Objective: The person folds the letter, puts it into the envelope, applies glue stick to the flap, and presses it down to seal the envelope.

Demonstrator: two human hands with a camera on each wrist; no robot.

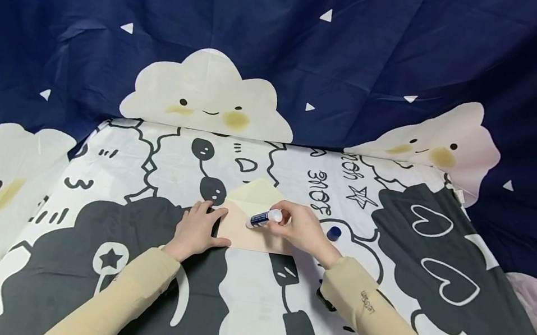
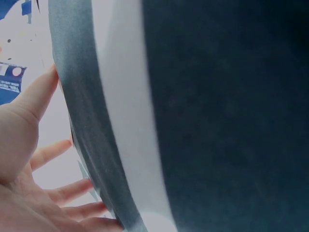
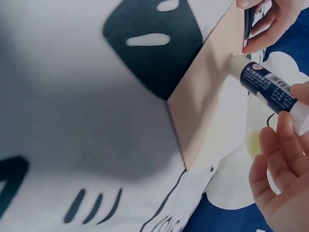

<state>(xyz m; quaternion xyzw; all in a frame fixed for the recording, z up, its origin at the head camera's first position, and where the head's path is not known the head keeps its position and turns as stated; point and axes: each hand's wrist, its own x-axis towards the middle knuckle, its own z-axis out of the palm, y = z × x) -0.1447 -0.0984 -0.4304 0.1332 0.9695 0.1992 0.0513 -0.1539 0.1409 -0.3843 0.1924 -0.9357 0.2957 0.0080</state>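
Observation:
A peach envelope point(image 1: 241, 238) lies on the patterned cloth in the head view, its cream flap point(image 1: 259, 192) opened away from the person. My left hand point(image 1: 196, 231) rests at its left edge with fingers spread, the thumb and a fingertip touching the paper. In the left wrist view that hand point(image 2: 24, 164) has straight, parted fingers. Between the fingertips of my right hand point(image 1: 305, 230) is a glue stick point(image 1: 262, 218) with a dark blue label, held tilted. Its uncapped end meets the envelope in the right wrist view, near the glue stick's printed label point(image 3: 268, 86).
A dark blue cap point(image 1: 333, 233) stands on the cloth right of the right hand. The black-and-white cloth point(image 1: 249, 312) covers the work surface. Behind it hangs a navy curtain point(image 1: 268, 14) printed with clouds and triangles.

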